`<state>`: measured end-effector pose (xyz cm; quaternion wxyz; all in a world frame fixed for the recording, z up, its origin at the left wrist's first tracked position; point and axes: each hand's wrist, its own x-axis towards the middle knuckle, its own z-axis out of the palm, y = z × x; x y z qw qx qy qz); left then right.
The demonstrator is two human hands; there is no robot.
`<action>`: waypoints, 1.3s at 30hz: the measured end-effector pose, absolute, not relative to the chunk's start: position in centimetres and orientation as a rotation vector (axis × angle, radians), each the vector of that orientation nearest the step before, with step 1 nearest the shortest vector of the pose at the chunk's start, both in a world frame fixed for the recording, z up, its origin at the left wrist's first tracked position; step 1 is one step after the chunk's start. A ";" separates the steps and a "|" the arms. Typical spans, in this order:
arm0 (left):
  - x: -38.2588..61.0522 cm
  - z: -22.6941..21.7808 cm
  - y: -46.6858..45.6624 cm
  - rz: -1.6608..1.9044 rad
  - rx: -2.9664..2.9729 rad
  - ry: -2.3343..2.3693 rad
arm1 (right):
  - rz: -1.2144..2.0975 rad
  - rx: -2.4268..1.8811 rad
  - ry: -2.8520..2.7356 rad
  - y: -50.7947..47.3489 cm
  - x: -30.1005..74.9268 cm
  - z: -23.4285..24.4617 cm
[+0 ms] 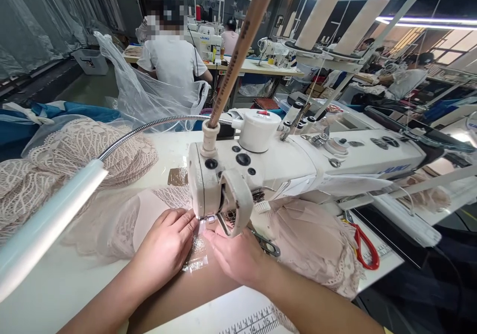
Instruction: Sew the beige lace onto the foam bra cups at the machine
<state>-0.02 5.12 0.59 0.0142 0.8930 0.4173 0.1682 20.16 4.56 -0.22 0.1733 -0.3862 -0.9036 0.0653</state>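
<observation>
A white sewing machine (pixel 223 175) stands in the middle, its needle area mostly hidden behind the head and a curved guard. Beneath it lies a beige lace bra piece (pixel 156 209), with a smooth cup and patterned lace spreading leftward. My left hand (pixel 169 237) grips this piece just left of the needle area, fingers bent together and thumb out of sight. On the other side, my right hand (pixel 238 254) pinches its edge, thumb and forefinger near the presser foot. Shiny clear tape (pixel 196 263) covers the surface between my hands.
Gathered beige lace (pixel 93 145) is heaped at left, and more beige pieces (pixel 313 239) lie at right beside red-handled scissors (pixel 367 247). A tubular lamp (pixel 55 224) crosses the left side. Thread cones (pixel 320 18) stand above. A person in a white shirt (pixel 171 60) sits ahead.
</observation>
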 end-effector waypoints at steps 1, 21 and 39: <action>-0.1 0.5 5.1 0.518 2.774 1.316 | 0.195 -1.092 -2.554 4.6 20.2 -0.2; -3.2 1.9 4.2 0.536 2.397 1.559 | 0.193 -1.716 -2.863 3.7 25.0 5.0; -4.3 3.8 2.6 0.508 1.700 1.630 | 0.941 -1.232 -2.256 4.8 24.0 3.0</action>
